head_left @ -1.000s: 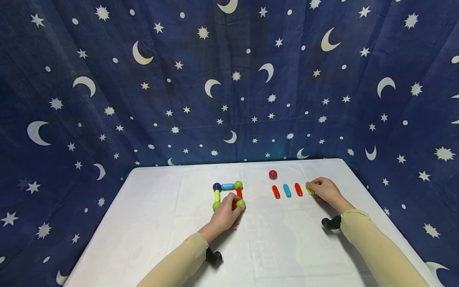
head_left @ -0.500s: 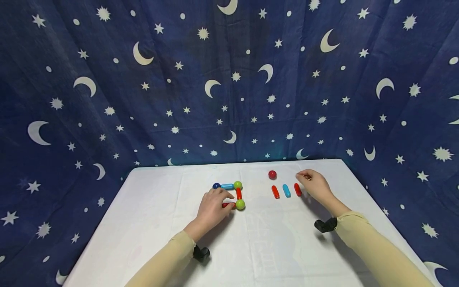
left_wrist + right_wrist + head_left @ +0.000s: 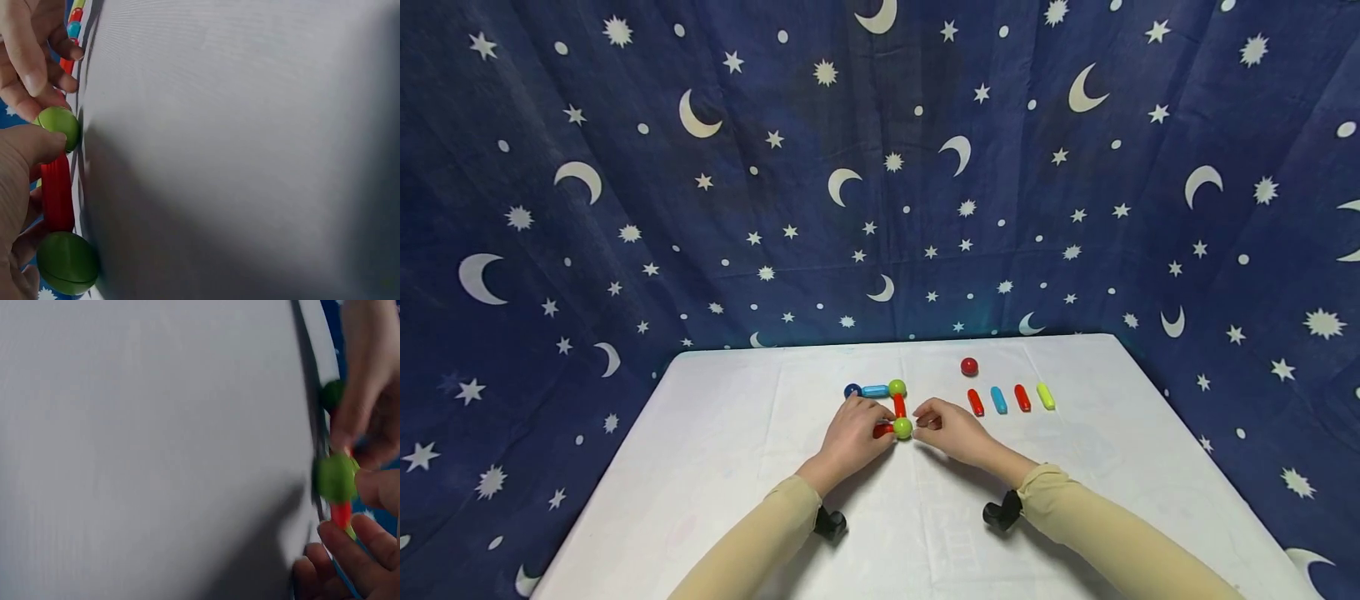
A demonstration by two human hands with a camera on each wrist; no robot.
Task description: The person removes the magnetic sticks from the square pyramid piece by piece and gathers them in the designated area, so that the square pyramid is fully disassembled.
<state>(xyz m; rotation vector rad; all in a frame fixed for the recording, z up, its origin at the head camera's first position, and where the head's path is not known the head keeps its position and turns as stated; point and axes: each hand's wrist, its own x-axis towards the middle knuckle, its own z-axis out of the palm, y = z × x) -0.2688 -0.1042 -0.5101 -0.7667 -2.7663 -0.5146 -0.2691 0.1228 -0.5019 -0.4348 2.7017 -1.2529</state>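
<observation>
- Small frame of glossy rods and balls lay left of centre on the desk (image 3: 715, 475). Far side: dark blue ball (image 3: 851, 389), blue rod (image 3: 876, 391), far-right green ball (image 3: 897, 387). From there the right red rod (image 3: 899, 406) ran down to the near-right green ball (image 3: 902, 428).
- Near red rod (image 3: 883, 431) joined that ball to the near-left green ball (image 3: 67, 262), the latter visible only from the left wrist. Frame's left side was covered by the hand; could not tell what lay under it.
- Left hand (image 3: 850, 435) bent over the frame, thumb and fingers closed about the near red rod, thumb tip reaching onto the near-right green ball.
- Right hand (image 3: 953, 430) just right of the same ball: fingers bent, thumb parted from them, nothing seen between. Whether the thumb touched the ball, could not tell.
- Farther right, a row apart from the frame: left red piece (image 3: 975, 402), light blue piece (image 3: 998, 400), right red piece (image 3: 1022, 397), yellow-green piece (image 3: 1046, 396). Red ball (image 3: 969, 367) sat beyond the row's left end.
- Handling, my judgement: light, hard, rigid, hardly fragile, smooth enough to slip. Joints likely weak under twisting. Rods best pinched mid-length across their sides; balls, apt to roll, gripped across their widest part with the neighbouring rod steadied.
</observation>
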